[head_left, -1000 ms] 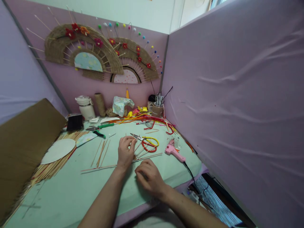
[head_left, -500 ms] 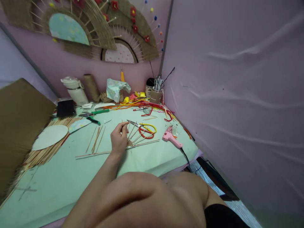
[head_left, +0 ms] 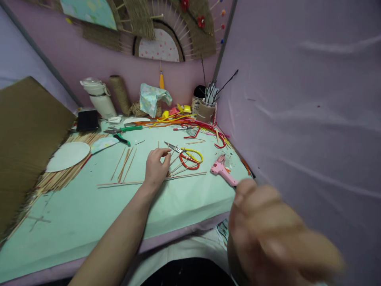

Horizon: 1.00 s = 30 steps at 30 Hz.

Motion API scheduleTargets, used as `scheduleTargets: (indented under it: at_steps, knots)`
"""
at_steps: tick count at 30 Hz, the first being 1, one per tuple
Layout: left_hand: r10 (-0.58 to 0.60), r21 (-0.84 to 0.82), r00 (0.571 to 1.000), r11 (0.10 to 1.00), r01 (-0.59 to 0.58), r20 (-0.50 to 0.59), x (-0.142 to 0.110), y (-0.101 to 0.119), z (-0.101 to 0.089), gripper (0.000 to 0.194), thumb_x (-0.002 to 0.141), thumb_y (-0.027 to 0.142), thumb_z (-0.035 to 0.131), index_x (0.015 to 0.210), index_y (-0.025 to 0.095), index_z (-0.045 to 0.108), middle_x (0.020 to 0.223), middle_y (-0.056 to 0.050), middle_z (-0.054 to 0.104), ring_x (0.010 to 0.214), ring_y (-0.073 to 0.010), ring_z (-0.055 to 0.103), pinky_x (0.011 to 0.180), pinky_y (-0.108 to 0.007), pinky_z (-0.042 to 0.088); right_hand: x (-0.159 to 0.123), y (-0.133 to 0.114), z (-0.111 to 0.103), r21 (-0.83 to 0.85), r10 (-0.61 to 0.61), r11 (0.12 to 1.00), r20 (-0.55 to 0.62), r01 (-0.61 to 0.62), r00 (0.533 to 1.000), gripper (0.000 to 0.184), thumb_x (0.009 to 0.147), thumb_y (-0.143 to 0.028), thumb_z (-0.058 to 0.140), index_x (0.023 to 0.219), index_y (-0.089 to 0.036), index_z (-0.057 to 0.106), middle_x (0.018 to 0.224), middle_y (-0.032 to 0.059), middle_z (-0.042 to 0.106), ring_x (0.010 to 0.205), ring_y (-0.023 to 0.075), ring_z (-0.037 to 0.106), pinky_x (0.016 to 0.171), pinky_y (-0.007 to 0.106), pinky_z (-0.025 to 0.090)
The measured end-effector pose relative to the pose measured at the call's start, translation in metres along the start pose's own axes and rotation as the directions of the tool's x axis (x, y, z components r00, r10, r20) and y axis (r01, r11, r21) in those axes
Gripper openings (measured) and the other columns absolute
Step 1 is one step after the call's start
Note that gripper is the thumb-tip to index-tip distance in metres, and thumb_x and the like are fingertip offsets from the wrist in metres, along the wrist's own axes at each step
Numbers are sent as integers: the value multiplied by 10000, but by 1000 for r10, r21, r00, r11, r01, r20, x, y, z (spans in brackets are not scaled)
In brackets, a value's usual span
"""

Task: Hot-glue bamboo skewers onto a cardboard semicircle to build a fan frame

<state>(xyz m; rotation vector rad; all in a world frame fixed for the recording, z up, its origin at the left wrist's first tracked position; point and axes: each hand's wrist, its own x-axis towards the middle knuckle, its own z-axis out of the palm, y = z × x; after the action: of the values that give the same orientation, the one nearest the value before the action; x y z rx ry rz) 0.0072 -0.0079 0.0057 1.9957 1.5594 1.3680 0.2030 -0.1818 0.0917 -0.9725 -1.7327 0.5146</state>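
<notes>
My left hand (head_left: 157, 167) rests on the table over a fan of thin wooden sticks (head_left: 182, 163), its fingers curled and thumb bent toward them. One stick tip pokes out above the knuckles; the exact grip is partly hidden. Just beyond the fan lie scissors (head_left: 192, 158) with red and yellow handles, blades pointing left. My right hand (head_left: 276, 226) is raised close to the camera at the lower right, badly blurred, so its fingers cannot be read. Behind it on the table lies a pink glue gun (head_left: 223, 171).
Loose sticks (head_left: 125, 165) lie left of my hand. Green-handled pliers (head_left: 131, 128), a white oval card (head_left: 68, 156) and a stick pile (head_left: 58, 176) are farther left. Coloured pipe cleaners (head_left: 175, 120), a white bottle (head_left: 98, 99) and a twig pot (head_left: 205, 111) line the back. Cardboard (head_left: 29, 131) stands left.
My right arm and hand, earlier a large blur across the bottom middle, have swung to the lower right. My left hand stays at the stick fan, and the view has tilted down.
</notes>
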Motion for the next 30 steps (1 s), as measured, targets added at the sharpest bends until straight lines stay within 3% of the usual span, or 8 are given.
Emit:
scheduleTargets:
  at_steps: [3, 5, 7, 9, 14, 16, 23, 30]
  knots:
    - [19, 43, 999, 999, -21, 40, -1, -1, 1, 173, 875, 254, 538, 869, 218, 707, 881, -56, 730, 870, -224, 629, 840, -367, 479, 30, 34, 5, -31, -95, 995, -343, 90, 935, 168, 993, -271, 500, 1020, -313, 661, 830, 15, 689, 781, 193, 659, 762, 416, 535]
    - [7, 66, 999, 998, -11, 53, -2, -3, 2, 182, 882, 256, 533, 872, 222, 711, 899, -59, 739, 882, -230, 632, 843, -374, 471, 53, 60, -1, -153, -71, 988, -399, 10, 914, 125, 965, -268, 551, 978, -260, 675, 868, 36, 702, 815, 193, 663, 776, 381, 536]
    - [-5, 79, 998, 997, 0, 65, -2, -5, 3, 191, 885, 261, 530, 878, 221, 717, 904, -61, 744, 885, -231, 639, 844, -377, 467, 80, 87, -14, -402, 27, 903, -294, -149, 955, 178, 968, -301, 536, 1004, -216, 688, 957, 65, 729, 904, 202, 669, 859, 367, 524]
    - [-14, 72, 997, 997, 9, 72, -2, -6, 4, 200, 885, 267, 528, 882, 219, 722, 913, -62, 750, 883, -228, 649, 844, -376, 467, 109, 114, -26, -684, 227, 696, -77, -217, 971, 290, 1012, -246, 409, 1110, -180, 674, 1106, 96, 725, 1002, 194, 660, 919, 337, 497]
    - [-41, 41, 998, 998, 39, 52, 0, -8, 2, 206, 861, 273, 527, 850, 215, 724, 890, -57, 754, 845, -222, 656, 827, -369, 471, 166, 172, -22, -808, 449, 574, 175, -133, 876, 150, 964, -218, 580, 977, -160, 718, 1054, 120, 724, 1030, 231, 667, 902, 348, 513]
    - [-46, 29, 998, 999, 45, 35, 1, -9, 1, 206, 857, 273, 527, 853, 212, 724, 883, -56, 752, 834, -220, 653, 821, -368, 468, 177, 187, -11, -827, 503, 555, 255, -83, 825, 268, 966, -344, 627, 1162, -164, 655, 1187, 91, 665, 1039, 215, 654, 903, 412, 551]
    - [-80, 68, 997, 995, 79, 22, 0, -11, -2, 181, 871, 263, 550, 877, 214, 724, 904, -59, 747, 890, -235, 651, 868, -384, 462, 178, 189, -3, -854, 580, 518, 302, -56, 756, 299, 963, -363, 631, 1191, -170, 646, 1221, 98, 654, 1062, 222, 647, 915, 413, 545]
    - [-98, 335, 980, 942, 35, 175, -3, -11, 2, 142, 857, 251, 600, 827, 233, 739, 909, -96, 720, 932, -299, 619, 836, -436, 440, 105, 147, -48, -866, 606, 443, 101, -230, 789, 249, 937, -311, 607, 1119, -167, 697, 1108, 128, 729, 996, 242, 676, 810, 303, 469]
